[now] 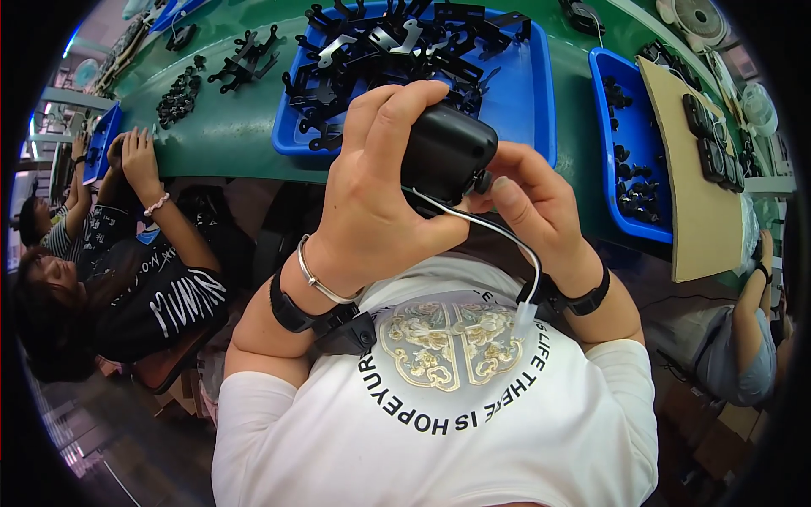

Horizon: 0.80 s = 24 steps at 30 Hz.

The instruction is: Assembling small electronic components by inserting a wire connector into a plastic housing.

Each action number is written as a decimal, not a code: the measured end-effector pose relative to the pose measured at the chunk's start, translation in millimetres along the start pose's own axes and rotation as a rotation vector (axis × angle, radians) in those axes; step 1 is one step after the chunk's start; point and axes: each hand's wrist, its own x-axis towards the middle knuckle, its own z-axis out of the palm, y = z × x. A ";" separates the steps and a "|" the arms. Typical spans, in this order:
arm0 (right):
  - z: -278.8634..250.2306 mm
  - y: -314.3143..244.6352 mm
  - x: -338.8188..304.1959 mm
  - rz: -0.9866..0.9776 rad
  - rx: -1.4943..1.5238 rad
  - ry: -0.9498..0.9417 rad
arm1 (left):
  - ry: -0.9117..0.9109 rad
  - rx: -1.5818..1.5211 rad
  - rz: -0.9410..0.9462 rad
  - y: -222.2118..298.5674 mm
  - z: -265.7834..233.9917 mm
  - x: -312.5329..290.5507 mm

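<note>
Above my lap, my left hand (372, 198) is closed around a black rounded plastic housing (452, 145), its fingers over the top and the thumb underneath. A small black knob (482, 181) sticks out at the housing's lower right corner. My right hand (541, 207) pinches at this knob with thumb and fingers; its fingertips are partly hidden behind the housing. From the underside of the housing a thin white cable (515, 238) curves right and down to a pale plug (524, 321) hanging before my shirt.
Beyond my hands, a blue tray (541, 93) of black metal brackets stands on the green table (245, 144). Loose brackets (245, 61) and small black knobs (178, 100) lie left. At right are a blue bin (629, 226) and a cardboard sheet (701, 228) with black housings. Co-workers sit on both sides.
</note>
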 end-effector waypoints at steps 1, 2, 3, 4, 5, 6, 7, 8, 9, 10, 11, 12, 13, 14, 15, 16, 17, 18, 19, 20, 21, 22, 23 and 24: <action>-1.1 2.8 -1.0 -0.005 0.045 0.037 | 0.001 0.000 0.004 -1.5 0.4 0.6; -2.6 5.6 -1.9 -0.009 0.043 0.038 | 0.013 0.009 0.001 -4.0 1.0 1.2; -4.3 8.7 -2.9 -0.111 -0.118 0.051 | 0.025 0.018 -0.002 -6.5 1.9 1.7; -6.0 11.0 -3.6 -0.214 -0.279 0.064 | 0.037 0.027 -0.004 -8.2 3.0 2.1; -6.8 11.8 -3.8 -0.315 -0.439 0.077 | 0.037 0.028 0.000 -9.2 4.2 1.2; -7.1 11.1 -1.8 -0.318 -0.440 0.079 | 0.031 0.018 -0.031 -10.0 5.6 -0.1; -7.1 10.1 2.4 -0.359 -0.466 0.079 | 0.026 0.009 -0.061 -10.4 6.9 -1.1; -6.6 9.1 6.8 -0.400 -0.492 0.080 | 0.020 -0.001 -0.092 -10.3 7.8 -1.3; -5.5 8.5 9.7 -0.442 -0.518 0.079 | 0.020 -0.001 -0.088 -9.6 8.6 -0.8; -3.1 8.5 9.7 -0.443 -0.522 0.082 | 0.033 0.011 -0.074 -8.7 10.2 0.0; 0.5 9.1 8.6 -0.414 -0.561 0.127 | 0.045 0.023 -0.060 -7.7 11.6 0.8; 3.7 9.7 7.3 -0.385 -0.601 0.171 | 0.059 0.035 -0.046 -6.9 12.5 1.2; 4.6 9.3 6.8 -0.357 -0.640 0.215 | 0.060 0.032 -0.042 -6.2 13.0 1.3; 2.8 7.5 7.1 -0.360 -0.644 0.217 | 0.069 0.042 -0.035 -5.3 13.4 1.1; 0.2 5.6 9.0 -0.270 -0.604 0.171 | 0.078 0.053 -0.027 -5.5 13.4 1.1; -2.5 3.5 10.9 -0.181 -0.564 0.126 | 0.088 0.065 -0.019 -5.8 13.5 1.2; -4.0 1.5 12.6 -0.092 -0.522 0.081 | 0.092 0.064 -0.014 -6.5 13.3 1.1; -2.3 -0.1 13.6 -0.097 -0.526 0.082 | 0.100 0.063 -0.011 -7.9 12.7 0.6; 2.2 -1.5 14.1 -0.206 -0.503 0.141 | 0.109 0.062 -0.008 -9.4 12.2 0.2; 6.3 -2.9 13.1 -0.313 -0.479 0.200 | 0.115 0.058 -0.006 -9.6 13.3 -0.5; 8.1 -3.8 12.7 -0.419 -0.454 0.259 | 0.117 0.054 -0.003 -9.5 14.9 -0.7; 7.4 -2.2 12.7 -0.420 -0.460 0.260 | 0.122 0.060 0.009 -9.6 16.5 -1.0; 5.9 2.4 12.7 -0.425 -0.554 0.259 | 0.127 0.065 0.021 -9.6 18.0 -0.9; 3.9 7.4 12.7 -0.429 -0.648 0.258 | 0.132 0.070 0.032 -9.6 19.4 -0.5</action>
